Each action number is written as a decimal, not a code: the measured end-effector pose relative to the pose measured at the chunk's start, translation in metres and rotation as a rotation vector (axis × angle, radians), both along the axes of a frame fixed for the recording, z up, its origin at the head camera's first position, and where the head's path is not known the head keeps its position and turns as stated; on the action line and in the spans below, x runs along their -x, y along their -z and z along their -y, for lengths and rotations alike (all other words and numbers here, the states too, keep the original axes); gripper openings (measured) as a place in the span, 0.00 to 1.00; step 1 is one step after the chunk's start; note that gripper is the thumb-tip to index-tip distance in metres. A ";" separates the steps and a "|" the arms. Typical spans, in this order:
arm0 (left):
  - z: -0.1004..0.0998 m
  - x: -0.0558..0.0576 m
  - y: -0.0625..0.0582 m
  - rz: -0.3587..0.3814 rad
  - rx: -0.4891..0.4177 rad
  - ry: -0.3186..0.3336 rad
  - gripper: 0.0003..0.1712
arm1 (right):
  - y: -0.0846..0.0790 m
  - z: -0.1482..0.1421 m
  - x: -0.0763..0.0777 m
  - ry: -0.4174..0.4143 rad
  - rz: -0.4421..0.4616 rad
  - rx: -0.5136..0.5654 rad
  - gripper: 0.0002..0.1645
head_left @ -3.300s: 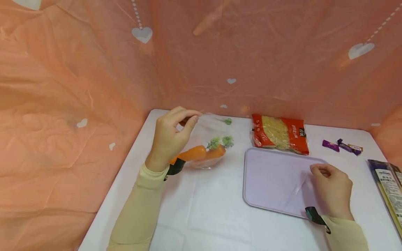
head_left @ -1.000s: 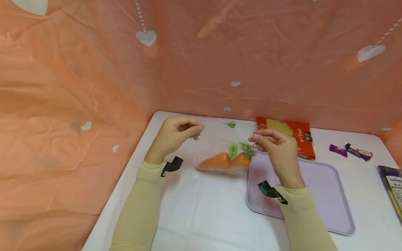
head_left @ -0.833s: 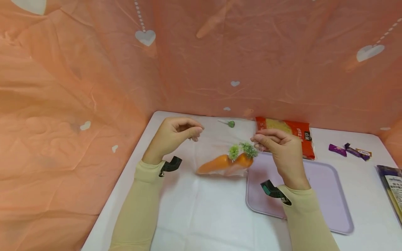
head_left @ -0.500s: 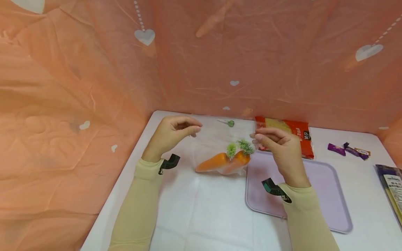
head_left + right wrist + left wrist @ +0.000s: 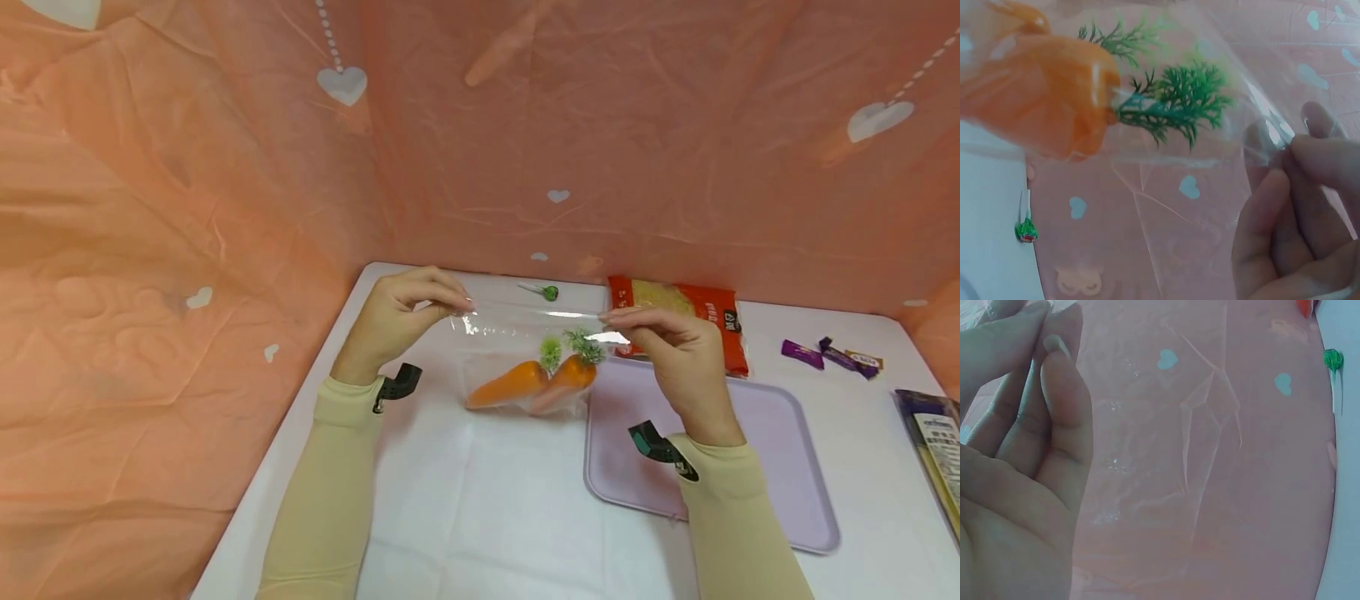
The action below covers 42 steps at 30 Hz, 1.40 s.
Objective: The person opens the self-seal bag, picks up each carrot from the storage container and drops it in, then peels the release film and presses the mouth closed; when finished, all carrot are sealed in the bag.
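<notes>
A clear plastic bag [image 5: 498, 333] hangs between my two hands, its upper edge drawn out straight. At its top left corner my left hand [image 5: 397, 317] pinches the film between thumb and fingertips. My right hand [image 5: 678, 354] pinches the opposite top corner. Inside lie two orange carrots [image 5: 513, 385] with feathery green tops [image 5: 551, 354], slanting along the bottom of the bag. In the right wrist view one carrot [image 5: 1054, 94] shows large through the film, its leaves [image 5: 1191, 100] pointing toward the pinching fingers.
Beneath my right forearm lies a lilac tray [image 5: 780, 467]. A red noodle packet [image 5: 720, 329] and a green lollipop [image 5: 550, 292] lie at the back. Several wrapped candies [image 5: 802, 353] and a dark packet [image 5: 930, 450] are on the right. An orange heart-patterned cloth [image 5: 480, 167] hangs behind.
My right hand has come left from over the tray to the bag's right corner. The carrots have shifted right with the bag. Lately the upper edge has tilted, showing bright glints.
</notes>
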State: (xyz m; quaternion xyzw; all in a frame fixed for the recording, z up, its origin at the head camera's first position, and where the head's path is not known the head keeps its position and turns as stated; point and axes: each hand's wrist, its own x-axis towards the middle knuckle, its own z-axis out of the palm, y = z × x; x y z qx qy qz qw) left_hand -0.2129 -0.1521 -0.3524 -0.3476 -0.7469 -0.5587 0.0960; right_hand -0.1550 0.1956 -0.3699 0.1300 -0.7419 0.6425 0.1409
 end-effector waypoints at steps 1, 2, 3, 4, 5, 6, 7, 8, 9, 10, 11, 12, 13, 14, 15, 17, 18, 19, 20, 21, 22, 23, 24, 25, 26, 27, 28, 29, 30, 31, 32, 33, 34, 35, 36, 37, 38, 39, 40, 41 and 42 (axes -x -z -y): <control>0.001 0.001 0.001 -0.017 0.008 -0.003 0.09 | -0.001 0.000 0.000 -0.001 0.002 -0.014 0.11; 0.002 0.002 0.003 -0.033 0.015 -0.006 0.09 | -0.001 -0.001 -0.001 -0.010 0.007 -0.018 0.12; 0.002 0.003 0.004 -0.047 0.021 -0.007 0.08 | -0.001 -0.001 -0.001 -0.018 0.009 -0.022 0.12; 0.003 0.003 0.004 -0.058 0.031 -0.010 0.08 | -0.002 -0.002 -0.002 -0.026 0.009 -0.023 0.13; 0.003 0.002 0.004 -0.064 0.040 -0.012 0.08 | -0.002 -0.002 -0.002 -0.033 0.011 -0.024 0.13; 0.003 0.002 0.003 -0.067 0.048 -0.013 0.08 | -0.003 -0.002 -0.003 -0.038 0.015 -0.022 0.13; 0.003 0.001 0.002 -0.071 0.055 -0.013 0.08 | -0.003 -0.001 -0.003 -0.033 0.017 -0.024 0.13; 0.003 0.000 0.001 -0.076 0.062 -0.011 0.08 | -0.003 -0.001 -0.003 -0.023 0.023 -0.028 0.13; 0.002 -0.002 -0.001 -0.080 0.072 -0.011 0.09 | -0.003 0.000 -0.003 -0.010 0.030 -0.029 0.13; 0.002 -0.003 -0.003 -0.085 0.078 -0.010 0.09 | -0.004 0.002 -0.003 0.007 0.038 -0.035 0.13; 0.001 -0.006 -0.005 -0.083 0.076 -0.008 0.10 | -0.004 0.003 -0.003 0.028 0.048 -0.045 0.13; 0.000 -0.008 -0.007 -0.080 0.072 -0.002 0.12 | -0.004 0.005 -0.002 0.046 0.053 -0.051 0.13; -0.001 -0.011 -0.009 -0.079 0.067 -0.002 0.12 | -0.004 0.006 -0.002 0.058 0.056 -0.051 0.13; -0.002 -0.013 -0.011 -0.075 0.058 -0.004 0.12 | -0.004 0.006 -0.002 0.062 0.056 -0.043 0.13; -0.004 -0.015 -0.014 -0.072 0.051 -0.012 0.12 | -0.004 0.007 -0.002 0.064 0.053 -0.035 0.13; -0.009 -0.018 -0.017 -0.061 0.035 -0.044 0.09 | -0.003 0.007 -0.002 0.070 0.044 -0.037 0.13; -0.011 -0.018 -0.017 -0.059 0.037 -0.068 0.07 | -0.002 0.008 -0.001 0.071 0.039 -0.038 0.13; -0.013 -0.018 -0.018 -0.058 0.041 -0.097 0.06 | -0.002 0.007 -0.001 0.072 0.037 -0.040 0.13; -0.015 -0.018 -0.019 -0.050 0.045 -0.123 0.06 | -0.002 0.007 -0.001 0.075 0.035 -0.046 0.13; -0.017 -0.018 -0.019 -0.039 0.052 -0.148 0.06 | -0.001 0.007 -0.001 0.078 0.035 -0.055 0.13; -0.017 -0.017 -0.018 -0.025 0.057 -0.167 0.06 | -0.001 0.007 -0.001 0.082 0.033 -0.065 0.12; -0.018 -0.017 -0.018 -0.008 0.060 -0.178 0.07 | -0.001 0.007 -0.001 0.085 0.032 -0.073 0.13; -0.018 -0.017 -0.017 0.006 0.065 -0.184 0.08 | -0.001 0.007 -0.001 0.088 0.031 -0.081 0.13; -0.017 -0.016 -0.016 0.019 0.069 -0.186 0.10 | -0.001 0.007 -0.001 0.092 0.029 -0.090 0.13; -0.017 -0.016 -0.016 0.031 0.071 -0.186 0.11 | 0.000 0.007 -0.001 0.096 0.027 -0.097 0.13; -0.017 -0.016 -0.016 0.036 0.079 -0.185 0.13 | 0.000 0.007 -0.001 0.099 0.024 -0.100 0.13; -0.017 -0.015 -0.016 0.039 0.085 -0.180 0.13 | 0.000 0.007 -0.001 0.103 0.022 -0.101 0.14; -0.017 -0.016 -0.017 0.040 0.089 -0.175 0.13 | 0.000 0.007 -0.001 0.107 0.024 -0.100 0.14; -0.017 -0.016 -0.017 0.040 0.099 -0.172 0.12 | 0.001 0.008 -0.001 0.108 0.029 -0.095 0.14; -0.018 -0.017 -0.018 0.040 0.108 -0.171 0.10 | 0.001 0.008 -0.001 0.108 0.038 -0.091 0.15; -0.018 -0.017 -0.019 0.048 0.117 -0.168 0.09 | 0.002 0.009 -0.001 0.107 0.047 -0.085 0.15; -0.018 -0.017 -0.020 0.063 0.126 -0.164 0.07 | 0.002 0.010 -0.001 0.106 0.054 -0.081 0.16; -0.018 -0.017 -0.020 0.084 0.134 -0.157 0.06 | 0.003 0.011 0.000 0.105 0.061 -0.080 0.16; -0.018 -0.017 -0.020 0.108 0.139 -0.145 0.06 | 0.003 0.012 0.000 0.105 0.065 -0.081 0.16; -0.018 -0.017 -0.019 0.137 0.141 -0.127 0.06 | 0.004 0.013 0.001 0.108 0.063 -0.081 0.16; -0.018 -0.016 -0.018 0.169 0.139 -0.109 0.06 | 0.004 0.013 0.001 0.115 0.058 -0.081 0.15; -0.018 -0.015 -0.017 0.201 0.135 -0.093 0.07 | 0.005 0.013 0.002 0.123 0.053 -0.077 0.15; -0.018 -0.014 -0.016 0.229 0.129 -0.078 0.07 | 0.005 0.013 0.002 0.132 0.047 -0.072 0.14; -0.018 -0.012 -0.013 0.252 0.122 -0.066 0.07 | 0.005 0.013 0.002 0.140 0.044 -0.062 0.14; -0.017 -0.010 -0.011 0.270 0.111 -0.056 0.08 | 0.006 0.013 0.002 0.148 0.042 -0.056 0.13; -0.017 -0.008 -0.009 0.286 0.101 -0.051 0.08 | 0.006 0.012 0.002 0.153 0.046 -0.046 0.14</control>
